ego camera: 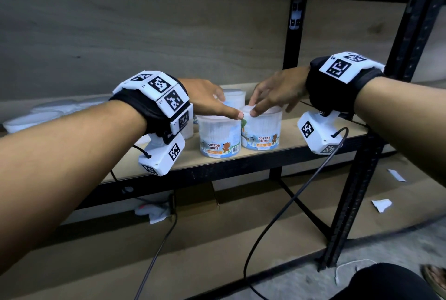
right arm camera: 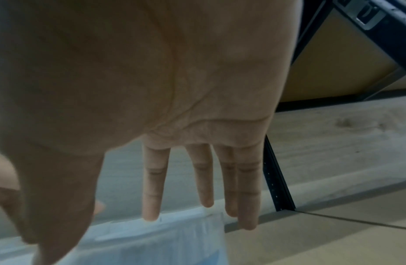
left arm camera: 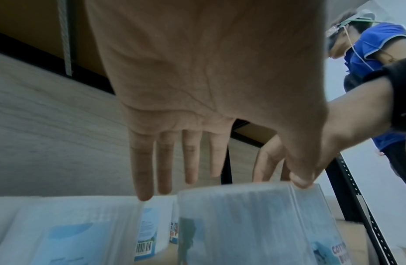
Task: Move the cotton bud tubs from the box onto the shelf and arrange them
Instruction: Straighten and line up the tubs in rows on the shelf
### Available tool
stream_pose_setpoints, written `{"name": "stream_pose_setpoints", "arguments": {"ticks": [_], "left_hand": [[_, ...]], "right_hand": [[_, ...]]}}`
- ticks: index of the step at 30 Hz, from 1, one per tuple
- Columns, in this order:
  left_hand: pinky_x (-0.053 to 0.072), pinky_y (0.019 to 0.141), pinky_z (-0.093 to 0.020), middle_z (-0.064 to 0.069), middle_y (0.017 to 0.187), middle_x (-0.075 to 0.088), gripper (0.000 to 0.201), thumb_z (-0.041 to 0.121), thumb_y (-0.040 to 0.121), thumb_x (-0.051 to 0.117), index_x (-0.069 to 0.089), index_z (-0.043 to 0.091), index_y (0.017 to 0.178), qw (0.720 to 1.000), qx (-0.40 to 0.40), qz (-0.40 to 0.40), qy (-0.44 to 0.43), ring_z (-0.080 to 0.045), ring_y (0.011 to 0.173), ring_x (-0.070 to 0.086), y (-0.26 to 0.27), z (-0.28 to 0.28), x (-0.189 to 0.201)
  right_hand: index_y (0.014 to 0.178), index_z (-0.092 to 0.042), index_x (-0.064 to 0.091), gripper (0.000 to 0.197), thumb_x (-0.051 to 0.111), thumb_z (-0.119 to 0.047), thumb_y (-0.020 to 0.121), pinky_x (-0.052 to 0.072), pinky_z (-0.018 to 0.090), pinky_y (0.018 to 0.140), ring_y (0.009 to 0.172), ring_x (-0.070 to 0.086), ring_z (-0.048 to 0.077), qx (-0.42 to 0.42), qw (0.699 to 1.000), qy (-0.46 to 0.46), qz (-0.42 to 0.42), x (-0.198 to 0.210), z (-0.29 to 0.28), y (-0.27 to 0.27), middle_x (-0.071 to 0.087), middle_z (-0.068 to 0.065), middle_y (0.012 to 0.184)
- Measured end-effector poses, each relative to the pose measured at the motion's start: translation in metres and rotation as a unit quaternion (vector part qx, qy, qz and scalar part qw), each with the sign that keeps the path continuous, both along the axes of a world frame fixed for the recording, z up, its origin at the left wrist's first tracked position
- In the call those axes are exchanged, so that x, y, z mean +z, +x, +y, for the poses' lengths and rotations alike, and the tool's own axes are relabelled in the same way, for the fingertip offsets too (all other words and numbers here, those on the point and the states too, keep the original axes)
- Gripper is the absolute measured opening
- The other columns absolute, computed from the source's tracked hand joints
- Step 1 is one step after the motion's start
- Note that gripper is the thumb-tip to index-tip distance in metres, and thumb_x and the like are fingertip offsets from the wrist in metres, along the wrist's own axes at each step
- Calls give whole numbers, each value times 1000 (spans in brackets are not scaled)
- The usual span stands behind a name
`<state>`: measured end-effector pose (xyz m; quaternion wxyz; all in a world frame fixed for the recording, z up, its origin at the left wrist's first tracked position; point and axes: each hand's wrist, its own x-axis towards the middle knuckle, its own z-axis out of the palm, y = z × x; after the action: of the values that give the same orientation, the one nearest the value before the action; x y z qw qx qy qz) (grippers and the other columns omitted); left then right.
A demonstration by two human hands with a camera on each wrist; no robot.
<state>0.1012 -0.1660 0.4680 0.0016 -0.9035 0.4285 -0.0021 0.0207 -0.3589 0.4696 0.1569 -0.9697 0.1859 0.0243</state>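
Two clear cotton bud tubs stand side by side at the shelf's front, the left tub and the right tub. My left hand hovers over the left one with fingers straight, its thumb tip touching the lid edge. My right hand reaches over the right tub, fingers spread, one fingertip on its lid. Another tub stands behind them, partly hidden. The left wrist view shows my left hand flat above a tub. In the right wrist view my right hand has straight fingers over a tub.
More tubs line the shelf board at the far left. A black upright bounds the shelf on the right, and a rear post stands behind. Cables hang from both wrists. Cardboard and paper scraps lie below.
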Motion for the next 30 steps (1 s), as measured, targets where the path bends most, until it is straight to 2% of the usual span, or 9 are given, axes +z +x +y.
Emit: {"name": "stream_pose_setpoints", "arguments": {"ticks": [2,4,8,11,14,19,22,27,30], "left_hand": [[28,111,-32,10,150,44,72,72,79,57,45,40,142,999,-24,38,-14,-15,138,40,3,4,1],[32,108,-27,17,141,52,58,62,79,62,53,46,134,996,-48,71,-16,-10,130,48,6,7,-1],[40,107,-32,18,128,61,45,57,77,63,61,52,121,994,-55,92,-34,-8,114,58,11,8,-7],[46,103,-31,17,123,64,38,53,80,67,64,49,118,992,-51,106,-45,-8,112,59,12,5,-6],[55,94,-35,14,117,66,35,52,79,70,69,43,113,990,-43,119,-57,-11,107,63,11,1,-5],[61,83,-39,13,103,64,44,63,72,71,72,36,106,990,-11,124,-70,-14,105,61,8,-4,-6],[58,86,-38,6,110,62,54,71,70,67,71,30,105,994,8,83,-70,-17,102,60,6,-8,-8],[54,91,-37,-1,120,59,63,74,72,64,68,22,108,996,30,42,-73,-17,84,58,4,-14,-11],[53,93,-39,-1,123,60,64,75,72,62,69,22,108,997,24,45,-55,-20,97,61,6,-13,-10]], "right_hand": [[97,-35,73,32,80,-54,73,60,37,81,108,62,24,-6,1000,-4,-8,-1,2,1,63,-3,117],[93,-31,75,29,81,-51,72,61,35,78,105,65,24,-6,1000,-2,-16,-3,3,2,65,-2,112],[89,-27,76,29,83,-48,70,62,33,73,101,66,22,-8,1000,0,-31,-5,4,2,67,-3,106],[88,-27,77,30,83,-49,69,62,34,75,100,67,21,-8,999,1,-33,-6,4,2,67,-5,104],[89,-28,77,28,83,-47,70,62,34,75,101,66,21,-4,999,4,-31,-5,3,1,66,-4,106],[93,-27,76,22,82,-38,75,61,33,79,103,65,21,2,999,21,-26,-3,3,-2,68,-3,106],[99,-27,75,23,81,-34,77,60,35,84,105,65,21,8,999,33,-21,-2,3,-3,70,-1,107],[103,-25,74,26,80,-30,79,58,35,90,109,65,20,16,998,53,-24,-4,0,-5,72,1,112],[104,-24,73,27,80,-29,79,57,35,92,110,66,20,19,997,67,-28,-5,-2,-4,73,2,112]]}}
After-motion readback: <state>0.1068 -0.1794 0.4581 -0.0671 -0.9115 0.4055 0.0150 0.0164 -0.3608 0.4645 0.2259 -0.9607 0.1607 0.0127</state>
